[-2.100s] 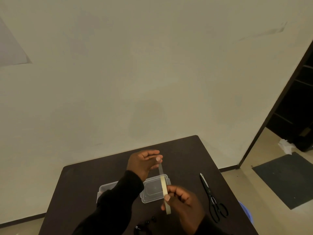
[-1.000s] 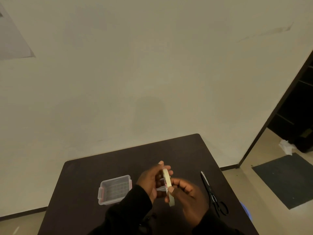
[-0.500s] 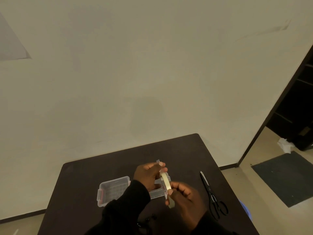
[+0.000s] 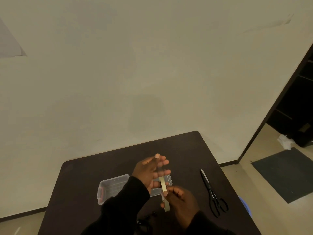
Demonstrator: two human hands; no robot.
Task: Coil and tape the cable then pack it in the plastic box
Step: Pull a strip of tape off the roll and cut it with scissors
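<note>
My right hand (image 4: 179, 203) grips a thin roll of pale tape (image 4: 164, 192) edge-on above the dark table (image 4: 186, 150). My left hand (image 4: 150, 172) hovers just beyond the roll with fingers spread; a faint clear strip seems to run from the roll up to its fingertips, but blur hides the contact. The clear plastic box (image 4: 111, 188) with a red latch stands open on the table left of my hands. Its clear lid (image 4: 167, 180) lies beside it, mostly behind my hands. The black cable (image 4: 145, 221) lies near the front edge, partly hidden by my sleeves.
Black scissors (image 4: 213, 195) lie on the table's right side, blades pointing away from me. The wall stands right behind the table. An open doorway with a dark mat (image 4: 286, 173) on the floor is to the right.
My left hand has opened and moved up and away from the roll, its fingers now spread. My right hand holds the roll in nearly the same place.
</note>
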